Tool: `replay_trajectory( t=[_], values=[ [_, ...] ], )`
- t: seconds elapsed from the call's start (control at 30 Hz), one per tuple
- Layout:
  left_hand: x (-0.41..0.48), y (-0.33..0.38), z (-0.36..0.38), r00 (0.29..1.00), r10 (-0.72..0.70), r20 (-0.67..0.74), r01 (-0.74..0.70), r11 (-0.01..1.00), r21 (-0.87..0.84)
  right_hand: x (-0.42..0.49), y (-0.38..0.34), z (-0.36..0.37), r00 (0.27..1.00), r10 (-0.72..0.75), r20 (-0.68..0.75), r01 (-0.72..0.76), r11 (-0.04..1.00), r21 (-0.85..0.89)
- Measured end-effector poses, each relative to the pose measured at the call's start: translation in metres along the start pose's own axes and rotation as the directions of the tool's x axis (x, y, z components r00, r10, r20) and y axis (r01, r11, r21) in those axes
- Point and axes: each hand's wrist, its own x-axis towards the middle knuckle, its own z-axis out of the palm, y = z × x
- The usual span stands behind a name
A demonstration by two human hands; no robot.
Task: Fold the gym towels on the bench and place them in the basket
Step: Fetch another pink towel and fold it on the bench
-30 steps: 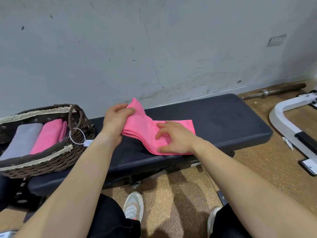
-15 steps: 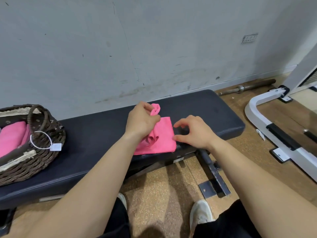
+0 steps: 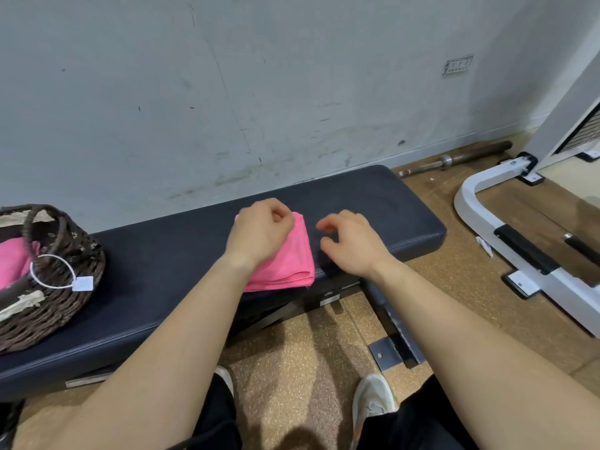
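Observation:
A folded pink towel [image 3: 287,263] lies flat on the dark padded bench [image 3: 162,264], near its front edge. My left hand [image 3: 259,232] sits over the towel's far left part with fingers curled; whether it pinches cloth is hidden. My right hand [image 3: 350,245] hovers just right of the towel above the bench, fingers loosely curled, holding nothing. The brown wicker basket [image 3: 65,303] stands on the bench's left end, cut off by the frame edge, with another pink towel [image 3: 13,264] inside.
A white tag [image 3: 82,283] hangs from the basket handle. A grey wall runs behind the bench. A barbell [image 3: 470,155] lies on the floor at the back right, beside a white machine frame [image 3: 480,222]. My shoes [image 3: 373,404] and the bench's foot bracket [image 3: 386,352] are below.
The left hand carried the towel's left side over to the right, and the towel now lies as a narrower, flat fold. The right hand lifted off it. The view shifted right.

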Motion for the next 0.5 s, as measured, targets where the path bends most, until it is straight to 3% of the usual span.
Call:
replay_trajectory(
  t=[0.07,0.13,0.27,0.4,0.5],
  values=[
    [-0.003,-0.013,-0.015,0.992,0.068,-0.108,-0.050,0.985,0.166,0.002,-0.015,-0.002,0.991,-0.025,-0.131,0.032,0.998,0.053],
    [-0.003,-0.029,-0.022,0.987,0.117,-0.115,-0.084,0.962,0.258,0.004,-0.035,0.001,0.981,-0.109,-0.163,0.115,0.993,0.026],
    [-0.004,-0.052,-0.021,0.970,0.242,0.027,-0.237,0.912,0.335,0.010,-0.067,0.023,0.967,-0.255,0.014,0.254,0.957,-0.137],
    [-0.010,-0.064,-0.019,0.957,0.264,0.121,-0.290,0.851,0.439,0.013,-0.062,0.039,0.961,-0.112,0.252,0.187,0.935,-0.300],
    [-0.010,-0.077,-0.018,0.945,0.260,0.197,-0.323,0.825,0.464,0.010,-0.047,0.044,0.946,-0.046,0.322,0.147,0.943,-0.297]
  ],
)
